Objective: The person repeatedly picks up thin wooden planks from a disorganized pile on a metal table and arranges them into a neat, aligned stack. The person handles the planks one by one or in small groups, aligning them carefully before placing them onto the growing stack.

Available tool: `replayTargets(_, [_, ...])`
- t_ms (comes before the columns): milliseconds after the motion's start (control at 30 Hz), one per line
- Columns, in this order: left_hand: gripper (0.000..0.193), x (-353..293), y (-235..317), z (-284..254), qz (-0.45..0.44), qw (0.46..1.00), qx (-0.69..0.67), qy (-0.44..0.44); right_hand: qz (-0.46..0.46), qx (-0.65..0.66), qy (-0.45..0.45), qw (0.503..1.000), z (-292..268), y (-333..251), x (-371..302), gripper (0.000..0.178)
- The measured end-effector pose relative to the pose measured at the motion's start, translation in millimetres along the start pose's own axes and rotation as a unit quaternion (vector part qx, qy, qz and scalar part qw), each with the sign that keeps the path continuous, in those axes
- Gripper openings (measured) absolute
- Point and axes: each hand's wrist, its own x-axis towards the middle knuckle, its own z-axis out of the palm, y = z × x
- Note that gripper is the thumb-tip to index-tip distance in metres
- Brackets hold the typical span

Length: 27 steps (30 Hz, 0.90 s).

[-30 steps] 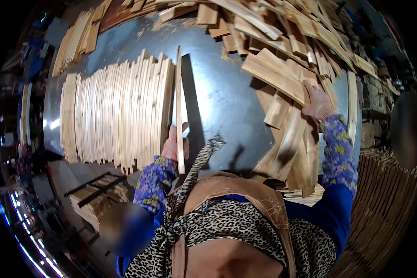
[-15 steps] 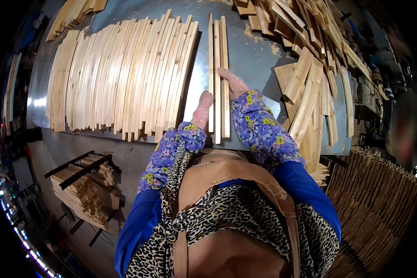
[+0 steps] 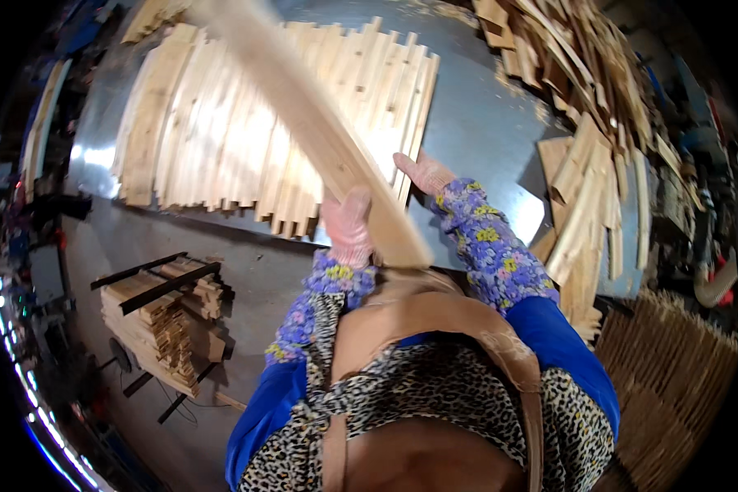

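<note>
A pale wooden board [image 3: 312, 135], smeared by motion, slants across the view from near my waist up to the far left. My left hand [image 3: 348, 225], in a pink knit glove, is closed on its left edge near the lower end. Behind the board, a row of narrow wooden strips [image 3: 230, 139] lies side by side on the grey metal tabletop [image 3: 476, 123]. My right hand [image 3: 426, 173], gloved alike, rests at the right edge of that row with a digit stretched toward the outermost strip; its other fingers are partly hidden.
Loose offcuts and boards [image 3: 582, 172] heap along the table's right side. A stack of short boards [image 3: 152, 324] stands on a black-barred rack at lower left. Tightly packed wood pieces [image 3: 664, 369] fill the lower right. More strips [image 3: 152, 20] lie at the far left.
The three separate strips between my hands now appear to join the row's right edge. A slanting board is now in my left hand. My right hand has moved slightly nearer, and the view has shifted.
</note>
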Motion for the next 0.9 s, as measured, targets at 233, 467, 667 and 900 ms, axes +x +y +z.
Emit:
replayTargets(233, [0.055,102.0,89.5,0.6,-0.003,0.978,0.045,0.203,-0.141,0.154,0.057,0.976,52.5,33.1,-18.9,0.077])
replayTargets(467, [0.067,337.7,148.3,-109.9,0.012,0.933,-0.177,0.312,0.003,0.073,-0.026,0.997,73.9,20.7,-88.1,0.083])
replayTargets(667, [0.054,445.6,147.1,-150.4,-0.061,0.979,-0.098,0.168,0.001,0.043,0.065,0.997,82.3,59.8,-69.8,0.080])
replayTargets(900, [0.053,261.8,6.4,59.9,-0.088,0.985,0.094,-0.116,0.257,-0.171,0.405,0.861,-113.5,140.2,-190.3,0.088])
